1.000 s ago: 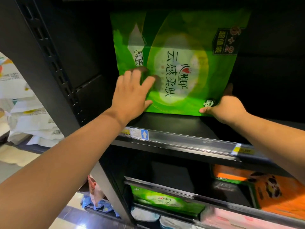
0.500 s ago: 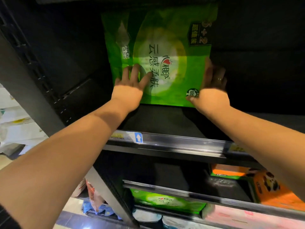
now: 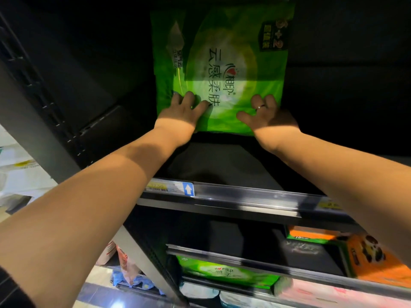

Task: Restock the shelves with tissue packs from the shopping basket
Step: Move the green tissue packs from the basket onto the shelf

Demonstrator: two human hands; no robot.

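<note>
A large green tissue pack point(image 3: 224, 63) with Chinese lettering stands upright deep on the dark upper shelf point(image 3: 222, 165). My left hand point(image 3: 182, 112) lies flat against its lower left face, fingers spread. Pressed flat on the lower right face is my right hand point(image 3: 264, 116), which wears a ring. Neither hand wraps around the pack. The shopping basket is out of view.
A price rail point(image 3: 222, 194) with a blue arrow tag runs along the shelf front. Below sit another green pack point(image 3: 222, 272), an orange panda pack point(image 3: 373, 258) and pink packs point(image 3: 333, 294). A black upright post point(image 3: 33, 112) stands at left, white bags point(image 3: 20, 174) beyond it.
The green pack has slid farther back onto the shelf. My right hand moved from the pack's right edge onto its front face; both hands reach deeper in.
</note>
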